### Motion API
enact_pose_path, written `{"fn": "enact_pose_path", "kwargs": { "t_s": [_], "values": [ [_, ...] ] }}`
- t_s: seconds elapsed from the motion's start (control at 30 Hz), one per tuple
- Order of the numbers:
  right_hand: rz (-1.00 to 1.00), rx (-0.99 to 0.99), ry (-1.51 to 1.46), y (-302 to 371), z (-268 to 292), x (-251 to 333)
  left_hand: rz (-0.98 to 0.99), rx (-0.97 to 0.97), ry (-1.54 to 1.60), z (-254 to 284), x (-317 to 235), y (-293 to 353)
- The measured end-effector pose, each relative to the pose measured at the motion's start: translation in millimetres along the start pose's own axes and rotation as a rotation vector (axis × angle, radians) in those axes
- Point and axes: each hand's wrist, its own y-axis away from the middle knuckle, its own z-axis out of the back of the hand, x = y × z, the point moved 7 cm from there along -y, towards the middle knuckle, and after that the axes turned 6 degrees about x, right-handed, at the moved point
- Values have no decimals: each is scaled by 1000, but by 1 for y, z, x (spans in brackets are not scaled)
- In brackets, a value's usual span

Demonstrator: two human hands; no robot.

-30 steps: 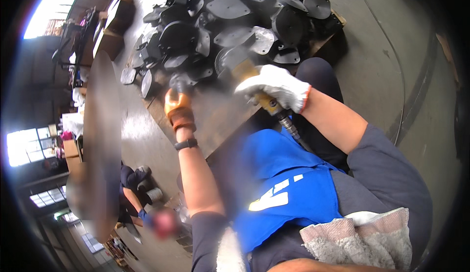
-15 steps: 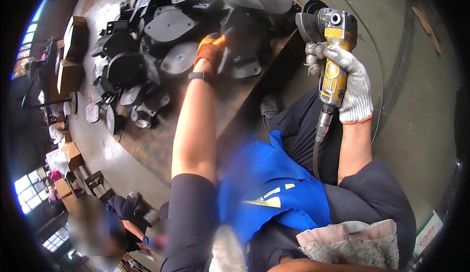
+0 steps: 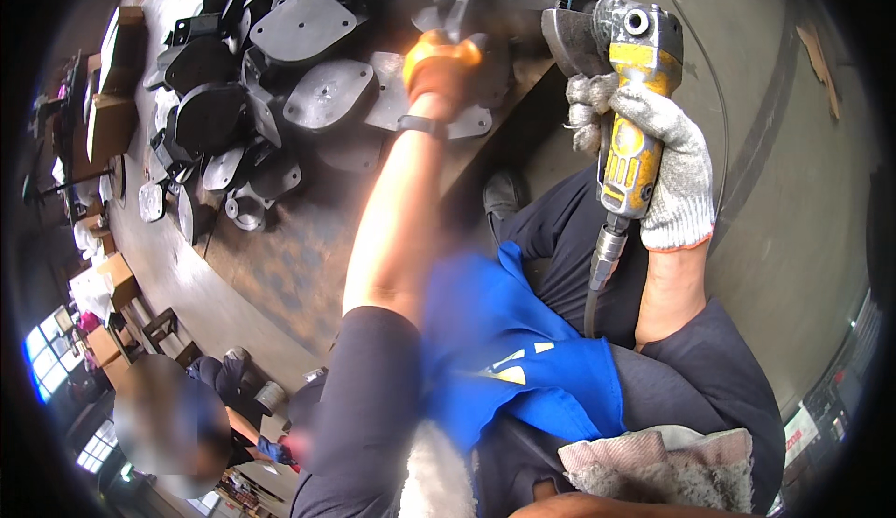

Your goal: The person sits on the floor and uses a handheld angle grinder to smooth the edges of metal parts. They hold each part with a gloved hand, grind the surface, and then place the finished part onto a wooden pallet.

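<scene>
My right hand (image 3: pixel 665 159), in a grey-white knit glove, grips a yellow and grey angle grinder (image 3: pixel 633 159). The tool stands head up, its disc guard at the top left and a hose fitting at its lower end. Bare of any tool, my left hand (image 3: pixel 441 63) wears an orange glove and reaches over a heap of flat dark metal plates (image 3: pixel 303 28). Its fingers are blurred, so I cannot make out whether they hold a plate. A blurred metal piece (image 3: pixel 459 16) lies just beyond them, and an oval plate (image 3: pixel 329 93) to their left.
The heap rests on a brown metal work table (image 3: pixel 271 271), whose edge runs close to my legs. A thin cable (image 3: pixel 714 79) crosses the grey floor on the right. Another person (image 3: pixel 224 397) sits at lower left, near cardboard boxes (image 3: pixel 112 131). A folded cloth (image 3: pixel 663 467) lies by my lap.
My left hand has moved right and slightly farther out over the plates. The grinder stays in my right hand, a little farther left and up. The whole view has shifted slightly.
</scene>
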Motion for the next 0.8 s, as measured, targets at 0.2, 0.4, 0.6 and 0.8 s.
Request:
{"fn": "enact_pose_path", "kwargs": {
  "t_s": [0.2,0.4,0.6,0.8],
  "values": [
    [19,112,-3,-2,-11,0,45,12,98,50,-3,51],
    [32,146,43,-13,-12,-8,214,-92,181,159,58,165],
    [203,244,481,-7,-54,-15,410,-143,-217,221,170,226],
    [206,419,661,-5,-102,-51,690,-167,25,217,325,286]
  ]
}}
